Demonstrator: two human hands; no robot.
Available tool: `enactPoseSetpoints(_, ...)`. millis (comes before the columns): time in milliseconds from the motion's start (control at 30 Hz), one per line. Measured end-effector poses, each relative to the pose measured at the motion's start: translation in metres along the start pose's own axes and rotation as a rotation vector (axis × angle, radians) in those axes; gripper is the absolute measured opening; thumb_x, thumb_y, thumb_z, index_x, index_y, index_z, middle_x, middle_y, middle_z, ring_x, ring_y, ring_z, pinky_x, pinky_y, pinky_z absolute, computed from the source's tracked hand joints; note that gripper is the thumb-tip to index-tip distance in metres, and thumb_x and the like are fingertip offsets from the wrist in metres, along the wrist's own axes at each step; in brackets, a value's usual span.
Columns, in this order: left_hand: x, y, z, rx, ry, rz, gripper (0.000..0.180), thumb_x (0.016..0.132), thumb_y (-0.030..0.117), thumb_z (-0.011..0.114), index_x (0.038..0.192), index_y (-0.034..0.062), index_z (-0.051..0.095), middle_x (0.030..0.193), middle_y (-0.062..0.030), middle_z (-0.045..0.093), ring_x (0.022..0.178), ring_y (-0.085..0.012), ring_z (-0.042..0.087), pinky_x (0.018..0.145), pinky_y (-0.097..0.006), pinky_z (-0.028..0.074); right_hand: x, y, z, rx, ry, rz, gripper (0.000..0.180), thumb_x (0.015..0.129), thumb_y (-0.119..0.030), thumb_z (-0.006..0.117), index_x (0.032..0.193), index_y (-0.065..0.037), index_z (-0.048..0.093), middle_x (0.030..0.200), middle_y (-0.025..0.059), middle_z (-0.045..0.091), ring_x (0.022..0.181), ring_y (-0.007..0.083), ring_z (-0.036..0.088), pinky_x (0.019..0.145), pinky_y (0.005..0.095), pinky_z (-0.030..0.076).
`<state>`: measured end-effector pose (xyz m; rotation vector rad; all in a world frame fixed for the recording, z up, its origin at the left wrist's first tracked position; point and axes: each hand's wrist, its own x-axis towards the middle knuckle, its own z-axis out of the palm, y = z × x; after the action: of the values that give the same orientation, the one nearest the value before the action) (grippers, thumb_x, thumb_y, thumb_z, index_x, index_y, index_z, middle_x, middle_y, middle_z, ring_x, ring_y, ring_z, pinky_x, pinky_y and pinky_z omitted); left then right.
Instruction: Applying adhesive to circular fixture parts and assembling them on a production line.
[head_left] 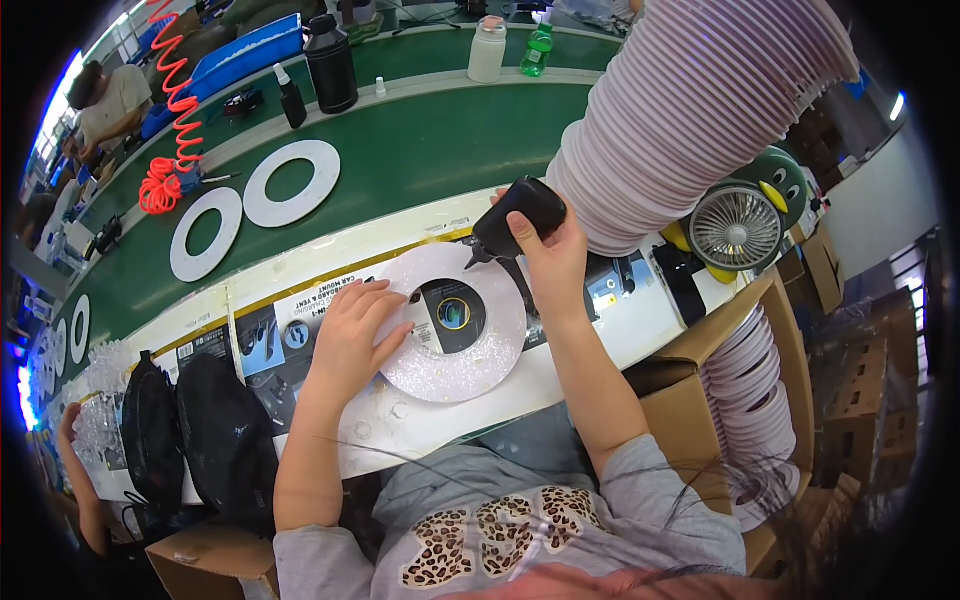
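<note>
A flat white glittery ring point(480, 365) lies on printed card on the white worktop in front of me. My left hand point(360, 322) rests on the ring's left side, fingers stretched out and spread. In my right hand point(556, 258) is a black squeeze bottle point(522, 215), tipped so its narrow nozzle points down at the ring's upper right edge. Whether the nozzle touches the surface I cannot tell. Through the ring's hole the printed card point(452, 315) shows.
Two more white rings point(292, 184) lie on the green conveyor belt point(420, 140). A tall leaning stack of rings point(690, 110) stands at right, near a small fan point(737, 229) and a cardboard box point(680, 425) of rings. Black pouches point(222, 430) sit at left; another person's arm point(80, 480) is beyond.
</note>
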<state>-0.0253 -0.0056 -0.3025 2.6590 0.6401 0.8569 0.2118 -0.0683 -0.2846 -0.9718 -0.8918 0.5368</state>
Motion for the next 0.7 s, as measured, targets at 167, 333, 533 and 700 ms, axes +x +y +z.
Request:
enactPoseSetpoints(167,0.000,0.001,0.000,-0.004,0.002,0.007,0.027,0.076,0.017,0.072,0.098,0.0047,0.063,0.104,-0.0133,0.064,0.106,-0.0302,0.058,0.098,-0.043,0.041,0.006,-0.003,-0.006,-0.013,0.074,-0.050,0.035,0.087,-0.010,0.067,0.113,0.005,0.049,0.108,0.0163,0.064,0.102,0.0217,0.062,0.091,0.0333,0.050)
enactPoseSetpoints(333,0.002,0.001,0.001,-0.008,0.007,0.012,0.026,0.076,0.017,0.072,0.098,0.0049,0.063,0.103,-0.0136,0.064,0.106,-0.0308,0.058,0.098,-0.043,0.041,0.010,0.004,-0.014,-0.036,0.034,-0.087,0.039,0.085,-0.012,0.070,0.115,0.003,0.049,0.107,0.0125,0.062,0.100,0.0175,0.060,0.090,0.0286,0.048)
enactPoseSetpoints(533,-0.001,-0.001,0.000,0.014,-0.001,-0.001,0.027,0.076,0.017,0.072,0.098,0.0047,0.063,0.106,-0.0140,0.064,0.106,-0.0313,0.057,0.098,-0.043,0.042,0.010,0.013,-0.009,-0.041,0.025,-0.084,0.035,0.086,-0.005,0.067,0.114,0.006,0.049,0.107,0.0176,0.063,0.102,0.0224,0.062,0.093,0.0326,0.049)
enactPoseSetpoints(700,0.001,0.002,0.000,0.008,0.003,-0.007,0.027,0.076,0.017,0.072,0.099,0.0045,0.063,0.107,-0.0142,0.064,0.106,-0.0316,0.057,0.098,-0.043,0.041,0.010,0.012,-0.012,-0.068,0.032,-0.079,0.035,0.086,-0.006,0.067,0.114,0.006,0.049,0.108,0.0186,0.063,0.103,0.0228,0.062,0.093,0.0327,0.049)
